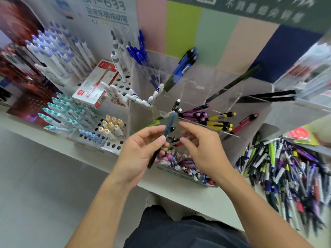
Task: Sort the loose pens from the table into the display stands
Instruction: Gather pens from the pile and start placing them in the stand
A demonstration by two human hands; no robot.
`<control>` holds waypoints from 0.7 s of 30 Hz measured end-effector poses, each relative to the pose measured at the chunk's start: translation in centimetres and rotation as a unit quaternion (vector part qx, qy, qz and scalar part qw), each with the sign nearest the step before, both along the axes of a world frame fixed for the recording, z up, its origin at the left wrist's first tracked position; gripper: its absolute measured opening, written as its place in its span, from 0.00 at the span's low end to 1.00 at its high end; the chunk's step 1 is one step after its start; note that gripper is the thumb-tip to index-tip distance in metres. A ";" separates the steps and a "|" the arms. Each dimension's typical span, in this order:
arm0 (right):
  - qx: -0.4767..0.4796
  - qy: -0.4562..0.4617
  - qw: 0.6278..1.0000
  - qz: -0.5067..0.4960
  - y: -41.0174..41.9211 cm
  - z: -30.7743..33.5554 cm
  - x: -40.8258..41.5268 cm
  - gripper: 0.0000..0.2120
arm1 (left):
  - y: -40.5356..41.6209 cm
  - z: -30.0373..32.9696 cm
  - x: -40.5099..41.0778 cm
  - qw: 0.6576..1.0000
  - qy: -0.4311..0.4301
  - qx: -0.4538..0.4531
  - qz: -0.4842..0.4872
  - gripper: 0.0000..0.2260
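Teal slim pen (165, 130) pinched in left hand (141, 154); right hand (202, 149) fingers relaxed, holding nothing.

Left hand (143, 151): a dark pen (162, 138) is pinched between thumb and fingers, tilted, blurred teal upper end toward the stand.
Right hand (200, 147): held just beside the pen, fingers loosely spread, nothing gripped.
Clear stand (223, 97): compartments are seen holding blue, purple, yellow and red pens.
Peg racks (116, 140): white pens with blue, teal and yellow caps are stood in holes, left of the stand.
Red box (96, 86): laid on the rack.
Loose pile (290, 174): many mixed pens are heaped on the table (206, 199), at right.
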State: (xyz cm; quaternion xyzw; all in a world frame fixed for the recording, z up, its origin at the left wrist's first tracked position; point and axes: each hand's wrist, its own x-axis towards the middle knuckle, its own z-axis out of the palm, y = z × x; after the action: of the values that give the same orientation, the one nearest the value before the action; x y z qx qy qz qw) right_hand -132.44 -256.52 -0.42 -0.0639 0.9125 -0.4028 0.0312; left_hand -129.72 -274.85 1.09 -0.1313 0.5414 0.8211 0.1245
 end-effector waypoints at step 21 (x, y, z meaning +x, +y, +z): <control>0.078 0.088 0.984 -0.132 10.4 -2.7 6.4 0.09 | 9.9 -2.7 -1.0 0.918 0.113 -0.344 -0.160 0.04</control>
State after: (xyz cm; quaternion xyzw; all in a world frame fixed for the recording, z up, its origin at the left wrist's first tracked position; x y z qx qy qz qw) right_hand -126.04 -246.16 -3.14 0.0247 0.9408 -0.3235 -0.0983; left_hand -130.69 -265.00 -1.62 0.0166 0.8145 0.5630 0.1393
